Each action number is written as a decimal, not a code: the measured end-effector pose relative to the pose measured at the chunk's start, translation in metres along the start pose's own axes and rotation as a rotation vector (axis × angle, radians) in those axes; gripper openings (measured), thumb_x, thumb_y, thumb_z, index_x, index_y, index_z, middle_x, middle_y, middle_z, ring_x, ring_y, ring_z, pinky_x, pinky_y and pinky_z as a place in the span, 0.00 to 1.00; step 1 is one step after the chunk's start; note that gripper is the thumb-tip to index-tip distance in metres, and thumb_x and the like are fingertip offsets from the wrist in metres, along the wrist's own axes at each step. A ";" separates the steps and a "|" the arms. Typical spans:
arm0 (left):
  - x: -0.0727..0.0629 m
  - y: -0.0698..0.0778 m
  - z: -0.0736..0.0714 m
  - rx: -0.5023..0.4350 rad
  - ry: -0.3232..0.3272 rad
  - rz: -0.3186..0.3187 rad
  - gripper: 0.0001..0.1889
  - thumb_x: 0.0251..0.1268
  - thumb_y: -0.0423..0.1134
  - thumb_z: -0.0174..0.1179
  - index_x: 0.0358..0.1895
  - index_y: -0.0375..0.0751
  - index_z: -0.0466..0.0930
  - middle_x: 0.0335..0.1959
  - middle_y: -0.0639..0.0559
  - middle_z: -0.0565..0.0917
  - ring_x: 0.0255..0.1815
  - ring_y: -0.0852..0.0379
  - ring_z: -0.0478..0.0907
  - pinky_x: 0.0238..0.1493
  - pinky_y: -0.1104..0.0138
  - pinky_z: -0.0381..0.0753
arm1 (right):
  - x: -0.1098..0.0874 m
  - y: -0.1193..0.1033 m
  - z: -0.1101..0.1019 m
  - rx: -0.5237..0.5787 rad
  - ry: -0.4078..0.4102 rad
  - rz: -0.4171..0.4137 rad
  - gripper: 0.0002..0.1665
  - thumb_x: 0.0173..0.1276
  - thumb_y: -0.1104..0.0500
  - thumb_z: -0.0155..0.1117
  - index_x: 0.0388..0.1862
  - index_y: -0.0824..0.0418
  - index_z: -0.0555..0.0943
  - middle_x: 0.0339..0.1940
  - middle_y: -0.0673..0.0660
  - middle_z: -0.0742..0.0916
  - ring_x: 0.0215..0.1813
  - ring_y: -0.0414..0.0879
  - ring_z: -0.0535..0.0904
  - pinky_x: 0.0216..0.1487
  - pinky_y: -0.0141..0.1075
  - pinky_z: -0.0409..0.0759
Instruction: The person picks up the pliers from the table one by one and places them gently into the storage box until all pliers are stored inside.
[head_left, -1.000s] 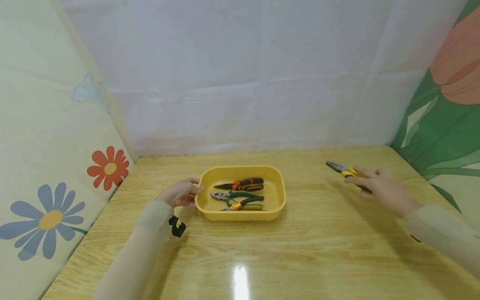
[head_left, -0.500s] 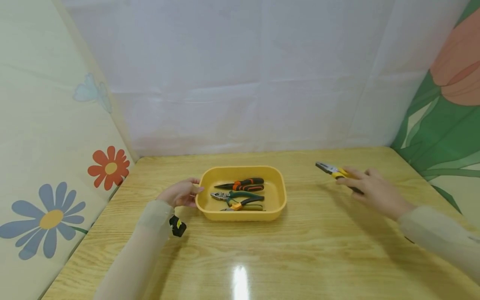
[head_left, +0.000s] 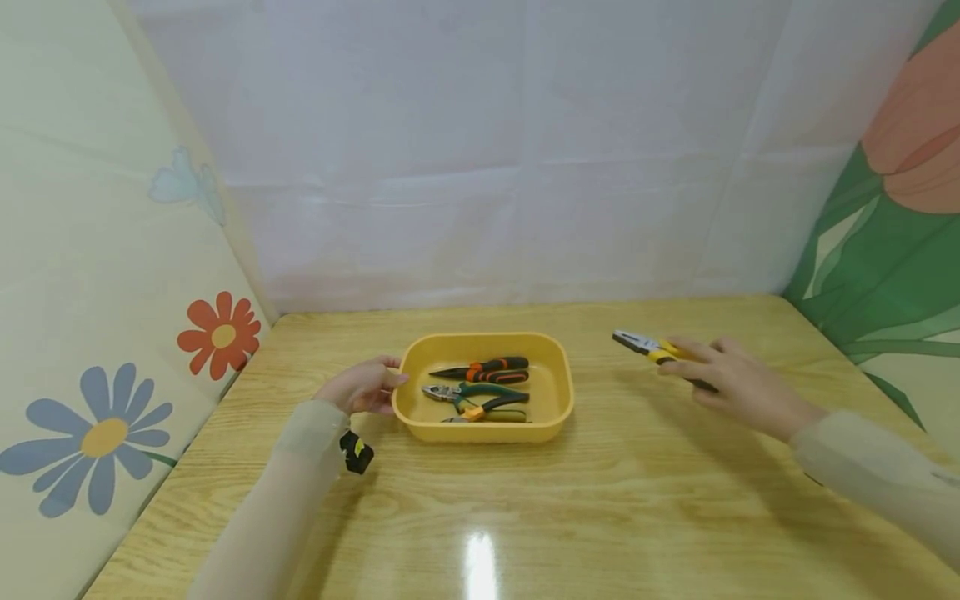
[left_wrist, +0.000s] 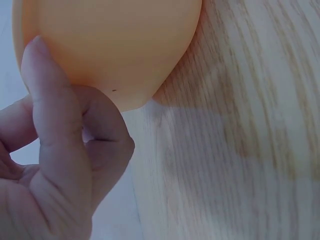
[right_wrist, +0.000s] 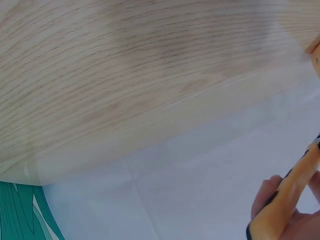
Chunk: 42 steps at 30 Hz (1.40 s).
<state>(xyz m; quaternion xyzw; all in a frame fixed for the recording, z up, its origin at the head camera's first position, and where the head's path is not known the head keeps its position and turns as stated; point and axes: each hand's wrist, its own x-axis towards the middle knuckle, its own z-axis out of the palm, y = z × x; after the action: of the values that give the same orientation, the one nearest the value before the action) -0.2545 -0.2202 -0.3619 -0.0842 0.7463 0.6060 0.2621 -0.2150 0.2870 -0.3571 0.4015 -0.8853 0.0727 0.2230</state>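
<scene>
A yellow plastic bin point(head_left: 557, 396) stands on the wooden table. My left hand point(head_left: 363, 387) pinches its left end, thumb over the rim and fingers outside; the left wrist view shows the thumb point(left_wrist: 55, 100) at the bin wall. Inside lie long-nose pliers point(head_left: 487, 368) with black-orange handles, green-handled pliers point(head_left: 480, 390) and pliers with orange-black handles point(head_left: 483, 410) near the front wall. To the right of the bin, my right hand point(head_left: 731, 383) grips combination pliers point(head_left: 663, 350) by their yellow-black handles above the table, metal nose pointing left. In the right wrist view a yellow handle point(right_wrist: 287, 200) shows between the fingers.
The wooden table point(head_left: 600, 517) ends at a white cloth backdrop point(head_left: 480, 167). Flower-printed panels point(head_left: 105, 275) flank it left and right. A small black device point(head_left: 356, 452) hangs at the left wrist.
My right hand has moved left toward the bin with the combination pliers, their nose tipping slightly lower. The left hand and the bin have stayed in place.
</scene>
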 end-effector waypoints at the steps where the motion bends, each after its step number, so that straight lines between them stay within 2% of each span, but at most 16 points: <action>1: 0.000 0.000 0.000 -0.008 0.000 -0.004 0.20 0.76 0.30 0.46 0.66 0.33 0.57 0.42 0.39 0.73 0.30 0.54 0.77 0.30 0.69 0.84 | 0.001 0.000 0.000 0.002 0.003 -0.006 0.29 0.52 0.71 0.73 0.54 0.56 0.82 0.62 0.65 0.77 0.39 0.44 0.67 0.30 0.35 0.68; 3: 0.001 0.000 0.000 -0.014 0.002 -0.010 0.19 0.76 0.30 0.46 0.66 0.33 0.57 0.41 0.40 0.73 0.30 0.54 0.77 0.28 0.69 0.84 | 0.003 -0.001 0.001 0.006 0.006 -0.015 0.26 0.55 0.70 0.71 0.54 0.56 0.83 0.62 0.64 0.77 0.39 0.44 0.67 0.30 0.35 0.68; 5: 0.001 0.001 0.000 -0.010 0.002 -0.011 0.19 0.76 0.30 0.46 0.66 0.33 0.56 0.41 0.40 0.73 0.29 0.54 0.77 0.28 0.70 0.83 | 0.004 -0.001 0.001 0.016 0.011 -0.025 0.17 0.65 0.62 0.67 0.53 0.55 0.83 0.63 0.64 0.77 0.39 0.44 0.67 0.30 0.35 0.68; 6: 0.001 0.001 0.000 -0.008 0.004 -0.013 0.19 0.76 0.30 0.46 0.66 0.34 0.57 0.41 0.40 0.73 0.29 0.55 0.77 0.28 0.70 0.83 | 0.005 -0.001 0.002 0.019 0.016 -0.033 0.14 0.72 0.56 0.61 0.53 0.56 0.83 0.63 0.63 0.77 0.39 0.44 0.67 0.30 0.35 0.68; 8: 0.002 0.001 0.000 -0.008 0.004 -0.013 0.19 0.76 0.30 0.46 0.66 0.34 0.57 0.41 0.40 0.73 0.29 0.55 0.77 0.28 0.70 0.83 | 0.007 -0.001 0.003 0.030 0.030 -0.053 0.23 0.78 0.45 0.46 0.53 0.56 0.83 0.64 0.61 0.77 0.39 0.44 0.67 0.29 0.34 0.67; 10: 0.003 0.001 0.000 -0.011 -0.007 -0.009 0.19 0.76 0.30 0.45 0.66 0.33 0.57 0.41 0.40 0.73 0.29 0.55 0.77 0.28 0.70 0.83 | 0.010 -0.002 0.003 0.041 0.046 -0.077 0.35 0.77 0.39 0.31 0.53 0.56 0.83 0.65 0.59 0.76 0.40 0.43 0.67 0.29 0.33 0.67; 11: 0.003 0.001 -0.001 -0.016 -0.009 -0.011 0.19 0.76 0.30 0.46 0.65 0.34 0.57 0.40 0.40 0.73 0.29 0.55 0.77 0.28 0.70 0.83 | 0.011 -0.003 0.003 0.044 0.056 -0.090 0.37 0.76 0.38 0.28 0.53 0.56 0.83 0.66 0.58 0.76 0.39 0.42 0.67 0.29 0.33 0.67; 17: 0.006 0.001 -0.003 -0.022 -0.050 -0.013 0.19 0.76 0.30 0.45 0.65 0.33 0.57 0.39 0.41 0.73 0.28 0.55 0.76 0.27 0.70 0.83 | 0.021 -0.008 0.005 0.070 0.091 -0.154 0.33 0.78 0.40 0.31 0.53 0.54 0.82 0.71 0.48 0.71 0.40 0.42 0.69 0.27 0.33 0.70; 21: 0.003 0.003 -0.004 -0.005 -0.072 -0.026 0.19 0.76 0.30 0.45 0.65 0.32 0.57 0.39 0.41 0.73 0.30 0.55 0.77 0.29 0.70 0.84 | 0.028 -0.013 0.008 0.077 0.097 -0.190 0.31 0.79 0.41 0.31 0.53 0.52 0.82 0.72 0.45 0.70 0.39 0.43 0.70 0.27 0.32 0.71; 27: -0.001 0.008 -0.006 0.053 -0.048 -0.032 0.17 0.75 0.30 0.48 0.63 0.31 0.61 0.40 0.42 0.75 0.30 0.56 0.77 0.29 0.71 0.83 | 0.038 -0.020 0.007 0.128 0.077 -0.218 0.29 0.79 0.42 0.32 0.57 0.48 0.80 0.72 0.47 0.69 0.41 0.42 0.69 0.28 0.32 0.71; 34: -0.002 0.011 -0.004 0.070 -0.048 -0.018 0.14 0.75 0.30 0.47 0.58 0.28 0.64 0.39 0.43 0.74 0.31 0.55 0.77 0.32 0.70 0.83 | 0.048 -0.026 0.008 0.161 0.056 -0.234 0.28 0.79 0.44 0.33 0.59 0.48 0.79 0.73 0.48 0.69 0.41 0.42 0.69 0.29 0.32 0.70; 36: -0.002 0.011 -0.004 0.076 -0.049 -0.014 0.12 0.75 0.29 0.46 0.57 0.28 0.64 0.38 0.43 0.73 0.30 0.56 0.76 0.30 0.71 0.82 | 0.051 -0.028 0.008 0.164 0.045 -0.232 0.16 0.78 0.51 0.49 0.58 0.48 0.80 0.72 0.49 0.69 0.41 0.42 0.69 0.29 0.32 0.70; 37: -0.002 0.010 -0.003 0.075 -0.044 -0.016 0.11 0.75 0.29 0.46 0.55 0.28 0.64 0.37 0.43 0.73 0.29 0.56 0.75 0.29 0.72 0.82 | 0.052 -0.029 0.008 0.161 0.038 -0.228 0.15 0.75 0.56 0.57 0.58 0.48 0.80 0.72 0.51 0.71 0.41 0.42 0.69 0.29 0.32 0.70; 39: -0.001 0.010 -0.002 0.078 -0.048 -0.011 0.09 0.75 0.29 0.45 0.53 0.28 0.64 0.36 0.43 0.73 0.29 0.56 0.75 0.28 0.72 0.81 | 0.055 -0.032 0.008 0.149 0.024 -0.218 0.24 0.63 0.67 0.68 0.57 0.48 0.81 0.69 0.55 0.73 0.40 0.42 0.69 0.29 0.32 0.70; 41: 0.000 0.010 -0.001 0.076 -0.046 -0.011 0.08 0.75 0.28 0.44 0.52 0.29 0.64 0.36 0.43 0.72 0.28 0.56 0.74 0.27 0.73 0.81 | 0.058 -0.035 0.009 0.142 0.015 -0.208 0.36 0.49 0.76 0.71 0.56 0.48 0.82 0.67 0.58 0.75 0.40 0.42 0.69 0.29 0.32 0.70; 42: 0.000 0.010 -0.001 0.074 -0.041 -0.013 0.07 0.76 0.28 0.44 0.51 0.30 0.63 0.36 0.43 0.72 0.28 0.56 0.74 0.27 0.73 0.80 | 0.060 -0.036 0.010 0.139 0.012 -0.203 0.36 0.49 0.75 0.71 0.55 0.49 0.82 0.66 0.59 0.76 0.40 0.42 0.69 0.29 0.32 0.70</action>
<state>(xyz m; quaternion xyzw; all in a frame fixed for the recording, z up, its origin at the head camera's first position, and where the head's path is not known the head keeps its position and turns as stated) -0.2591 -0.2186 -0.3535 -0.0670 0.7621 0.5778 0.2844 -0.2259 0.2195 -0.3405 0.5031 -0.8316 0.1133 0.2062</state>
